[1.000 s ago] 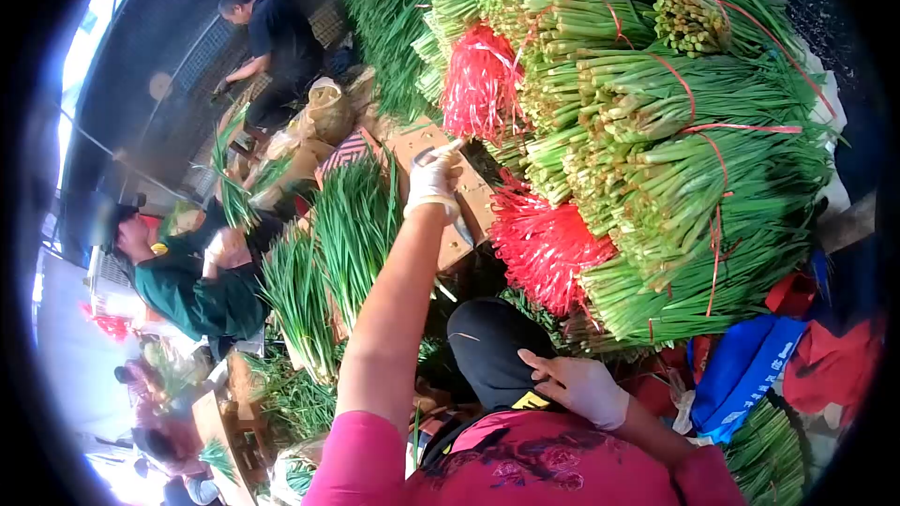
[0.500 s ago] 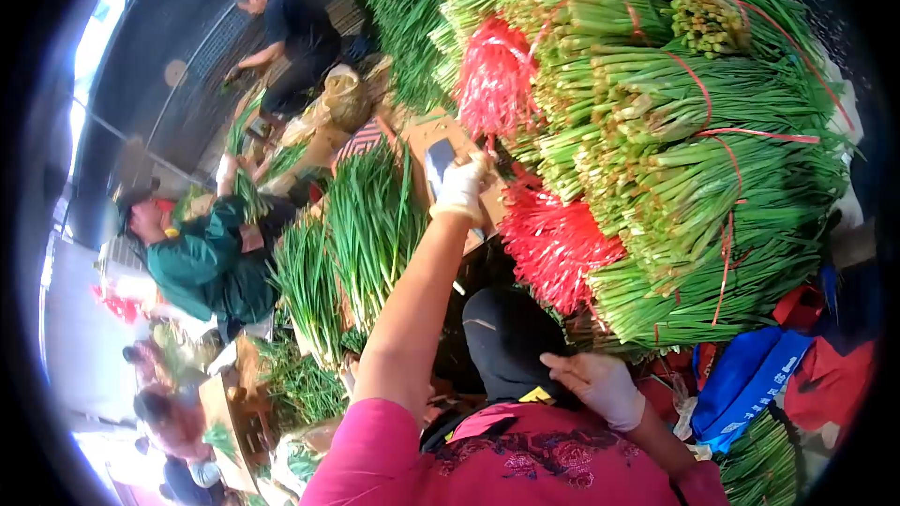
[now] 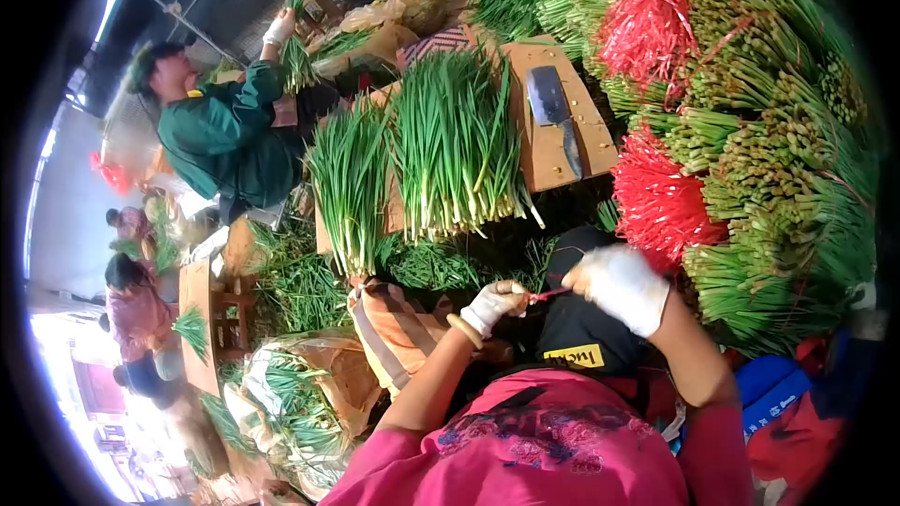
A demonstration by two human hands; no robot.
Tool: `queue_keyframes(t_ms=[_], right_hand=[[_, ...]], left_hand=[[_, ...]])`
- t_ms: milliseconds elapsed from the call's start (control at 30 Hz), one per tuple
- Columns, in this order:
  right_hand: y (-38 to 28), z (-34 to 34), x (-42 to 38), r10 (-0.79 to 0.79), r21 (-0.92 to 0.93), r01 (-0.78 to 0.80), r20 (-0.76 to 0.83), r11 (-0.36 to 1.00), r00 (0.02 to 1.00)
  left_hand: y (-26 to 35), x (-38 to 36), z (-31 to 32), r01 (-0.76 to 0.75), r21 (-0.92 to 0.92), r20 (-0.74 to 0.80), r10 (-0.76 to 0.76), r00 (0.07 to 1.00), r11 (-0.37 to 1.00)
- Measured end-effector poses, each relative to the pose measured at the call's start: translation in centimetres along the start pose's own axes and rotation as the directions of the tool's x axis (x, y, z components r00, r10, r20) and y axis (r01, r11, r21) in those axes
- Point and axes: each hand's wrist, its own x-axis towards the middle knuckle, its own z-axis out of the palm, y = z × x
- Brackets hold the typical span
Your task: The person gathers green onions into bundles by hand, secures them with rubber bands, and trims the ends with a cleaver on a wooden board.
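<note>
Red strip (image 3: 548,294) spans the hands, just below and right of the frame's centre. Left hand (image 3: 497,307) pinches one end, fingertips together; right hand (image 3: 623,289), though blurred, seems closed on the other. Light, even tension — no hard tug — suits something so thin. Above lie green bunches (image 3: 450,141) and, right of them, a cleaver (image 3: 547,96) on the counter (image 3: 592,126).

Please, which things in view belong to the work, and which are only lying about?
Belonging, it seems: left hand, right hand, red strip between them, loose greens, stacked greens, red strip bunches, cleaver on board.

Probably just lying about: blue cloth, striped cloth.
</note>
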Motion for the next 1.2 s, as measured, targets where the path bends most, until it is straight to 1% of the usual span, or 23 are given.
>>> queue_keyframes(t_ms=[33, 100, 133, 200, 233, 400, 433, 500, 533, 567, 633, 700, 767, 800, 833, 900, 967, 1000, 1033, 1067, 1100, 1167, 1200], right_hand=[[1.2, -0.3, 1.3, 0.077, -0.227, -0.056, 0.085, 0.972, 0.993], [4.2, -0.9, 4.6, 0.231, -0.447, -0.156, 0.118, 0.881, 0.966], [5.5, -1.2, 6.6, 0.337, -0.511, -0.239, 0.107, 0.826, 0.936], [9.0, 0.0, 10.3, 0.509, -0.600, -0.312, 0.188, 0.737, 0.840], [11.4, 1.4, 11.0, 0.454, -0.657, -0.277, 0.113, 0.701, 0.884], [13.5, 4.6, 16.1, 0.553, -0.356, -0.440, 0.340, 0.824, 0.760], [14.3, 5.9, 16.5, 0.452, -0.330, -0.347, 0.331, 0.878, 0.828], [15.4, 7.7, 17.2, 0.202, -0.169, -0.159, 0.283, 0.973, 0.938], [16.0, 8.2, 17.6, 0.129, -0.226, -0.055, 0.327, 0.973, 0.936], [12.9, 6.4, 18.4, 0.341, -0.169, -0.300, 0.335, 0.939, 0.878], [12.8, 6.8, 18.9, 0.388, -0.123, -0.368, 0.340, 0.921, 0.856], [13.3, 7.5, 19.1, 0.353, -0.143, -0.323, 0.334, 0.936, 0.874], [13.8, 7.7, 18.8, 0.325, -0.145, -0.293, 0.319, 0.945, 0.890], [14.0, 7.6, 18.7, 0.309, -0.134, -0.280, 0.308, 0.951, 0.900], [14.0, 7.5, 18.7, 0.292, -0.122, -0.267, 0.295, 0.956, 0.910], [13.6, 6.3, 18.9, 0.347, -0.010, -0.378, 0.416, 0.926, 0.840], [13.9, 5.4, 19.1, 0.359, 0.048, -0.436, 0.491, 0.898, 0.793], [14.4, 5.2, 19.2, 0.351, 0.057, -0.437, 0.509, 0.898, 0.786], [14.9, 5.1, 19.2, 0.342, 0.064, -0.439, 0.530, 0.896, 0.776], [15.2, 5.3, 19.9, 0.356, -0.119, -0.352, 0.554, 0.928, 0.753], [14.8, 5.1, 20.0, 0.360, -0.138, -0.343, 0.548, 0.929, 0.755], [13.9, 4.5, 20.2, 0.372, -0.181, -0.327, 0.526, 0.928, 0.765], [14.2, 5.7, 20.4, 0.378, -0.369, -0.209, 0.481, 0.906, 0.791]], left_hand=[[-1.1, 1.6, -0.7, 0.067, 0.053, -0.041, -0.065, 0.997, 0.996], [-2.9, 5.1, -1.3, 0.051, -0.055, -0.025, -0.053, 0.998, 0.997], [-6.6, 9.3, -3.5, -0.021, 0.017, -0.021, 0.021, 1.000, 1.000], [-7.2, 12.7, -5.5, -0.049, -0.275, 0.037, 0.062, 0.997, 0.960], [-6.9, 13.4, -6.7, -0.075, -0.287, -0.170, 0.027, 0.985, 0.955], [-0.3, 6.6, -12.1, -0.288, -0.558, -0.655, -0.200, 0.728, 0.779], [-0.5, 5.2, -14.0, -0.304, -0.539, -0.694, -0.209, 0.689, 0.785], [-1.4, 3.9, -17.8, -0.361, -0.550, -0.639, -0.102, 0.762, 0.753], [-0.7, 3.0, -18.1, -0.379, -0.562, -0.627, -0.080, 0.775, 0.735], [0.0, 2.1, -18.5, -0.396, -0.575, -0.615, -0.058, 0.787, 0.716], [5.0, 1.7, -14.3, -0.494, -0.542, -0.773, -0.174, 0.610, 0.679], [4.6, 2.5, -15.5, -0.582, -0.623, -0.724, -0.104, 0.681, 0.522], [6.2, 2.8, -14.0, -0.595, -0.462, -0.791, -0.002, 0.612, 0.658], [7.8, 2.2, -12.4, -0.482, -0.307, -0.786, 0.068, 0.615, 0.820], [8.9, 2.0, -11.1, -0.442, -0.200, -0.792, 0.122, 0.598, 0.874], [10.7, 1.8, -9.6, -0.340, 0.031, -0.782, 0.235, 0.577, 0.940], [10.5, 3.3, -11.7, -0.083, 0.351, -0.729, 0.327, 0.601, 0.933], [12.2, 3.1, -11.4, 0.141, 0.662, -0.601, 0.409, 0.686, 0.736], [14.2, 2.6, -11.5, 0.299, 0.868, -0.460, 0.418, 0.783, 0.396], [17.4, 2.1, -9.5, 0.473, 0.832, -0.546, 0.273, 0.792, 0.291], [20.0, 1.7, -8.1, 0.584, 0.781, -0.620, 0.155, 0.769, 0.223], [20.5, 3.3, -12.7, 0.666, 0.746, -0.663, 0.117, 0.739, 0.017], [20.4, 4.5, -16.0, 0.526, 0.796, -0.537, 0.055, 0.842, -0.300]])
